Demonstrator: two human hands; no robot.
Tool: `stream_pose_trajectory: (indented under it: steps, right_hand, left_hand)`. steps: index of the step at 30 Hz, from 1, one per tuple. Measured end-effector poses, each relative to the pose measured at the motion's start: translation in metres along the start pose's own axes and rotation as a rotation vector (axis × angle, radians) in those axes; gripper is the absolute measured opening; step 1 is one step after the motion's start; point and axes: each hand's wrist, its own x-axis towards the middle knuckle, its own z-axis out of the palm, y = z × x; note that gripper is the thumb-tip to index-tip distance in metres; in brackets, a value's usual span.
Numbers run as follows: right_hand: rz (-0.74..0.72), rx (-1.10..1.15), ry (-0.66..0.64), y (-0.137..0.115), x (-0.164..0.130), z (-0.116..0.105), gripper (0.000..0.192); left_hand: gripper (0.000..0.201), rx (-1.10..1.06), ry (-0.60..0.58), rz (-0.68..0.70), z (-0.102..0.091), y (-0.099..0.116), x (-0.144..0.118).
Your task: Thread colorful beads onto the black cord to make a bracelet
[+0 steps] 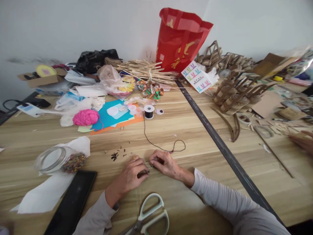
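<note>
While both hands rest on the wooden table [186,130], the left hand [130,176] and right hand [165,164] each pinch the black cord [156,146] trailing to its spool [149,111], which a hard tug could topple.

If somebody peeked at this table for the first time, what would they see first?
Probably the big shiny red bag standing at the back against the wall, and the bright pink ball of yarn left of the middle. Up close, the left hand and right hand pinch a thin black cord running from a small spool.
</note>
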Motion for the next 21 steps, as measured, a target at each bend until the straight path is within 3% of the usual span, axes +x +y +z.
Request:
stream_pose_trajectory:
  steps: [21]
  right_hand:
    - [-0.002,-0.008,-0.004,0.001,0.0,0.0,0.008]
  left_hand:
    - [0.011,0.023,0.002,-0.013,-0.011,-0.005,-0.006]
